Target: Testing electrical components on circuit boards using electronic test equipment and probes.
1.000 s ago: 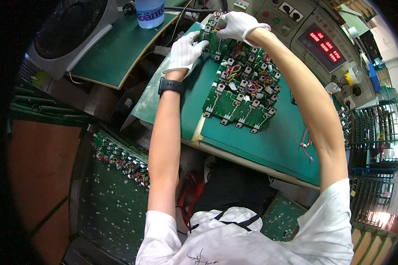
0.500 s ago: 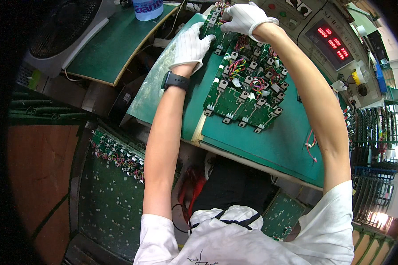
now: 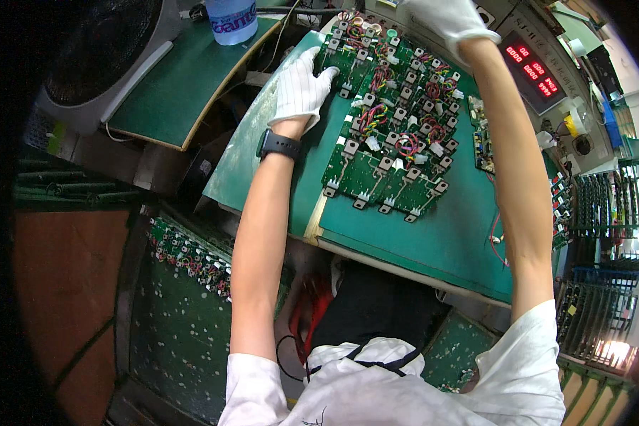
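My left hand [image 3: 302,89], in a white striped glove, lies at the left edge of a green circuit board [image 3: 343,67]. Its thumb is stretched away from the fingers and touches the board's edge. My right hand [image 3: 447,20], gloved too, is raised beyond the boards at the top of the picture, by the front of a grey instrument [image 3: 503,14]. Its fingers are cut off or hidden there. Several more green circuit boards [image 3: 405,128], with metal-tabbed parts and coloured wires, lie side by side on the green-topped table [image 3: 412,241].
A red digital display [image 3: 534,71] glows on the instrument. Another board [image 3: 481,135] lies partly behind my right forearm. A fan [image 3: 96,64] and a bottle [image 3: 232,23] stand at the far left. Below left, a bin [image 3: 170,334] holds boards; racks [image 3: 603,213] stand at right.
My right hand has left the far left board and moved right and up, toward the instrument. My left hand stays beside the board. The display's digits differ.
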### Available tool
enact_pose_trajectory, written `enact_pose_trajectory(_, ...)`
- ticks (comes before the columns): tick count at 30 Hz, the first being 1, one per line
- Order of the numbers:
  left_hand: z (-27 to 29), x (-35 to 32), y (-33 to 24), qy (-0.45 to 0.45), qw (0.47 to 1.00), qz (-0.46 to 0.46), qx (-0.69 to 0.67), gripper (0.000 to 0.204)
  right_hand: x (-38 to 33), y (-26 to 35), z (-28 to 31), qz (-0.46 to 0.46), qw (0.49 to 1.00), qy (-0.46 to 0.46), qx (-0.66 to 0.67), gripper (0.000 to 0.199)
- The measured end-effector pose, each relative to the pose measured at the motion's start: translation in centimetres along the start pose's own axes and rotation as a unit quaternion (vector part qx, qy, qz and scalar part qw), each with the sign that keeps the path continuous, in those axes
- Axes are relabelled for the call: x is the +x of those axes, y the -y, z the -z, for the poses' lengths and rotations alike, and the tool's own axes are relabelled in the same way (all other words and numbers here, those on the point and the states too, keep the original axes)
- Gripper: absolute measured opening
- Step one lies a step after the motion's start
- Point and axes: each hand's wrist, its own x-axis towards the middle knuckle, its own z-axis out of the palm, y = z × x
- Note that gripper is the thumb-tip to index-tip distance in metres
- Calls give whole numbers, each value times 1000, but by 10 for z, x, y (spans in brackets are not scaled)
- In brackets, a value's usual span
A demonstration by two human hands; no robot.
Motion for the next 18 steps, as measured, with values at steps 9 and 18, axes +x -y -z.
enact_pose_trajectory(9,1,1,-7,32,971,118,-208,61,-165,-34,61,86,994,-69,17,15)
enact_pose_trajectory(18,14,7,-8,110,932,117,-325,76,-404,-67,85,-198,972,-92,85,17)
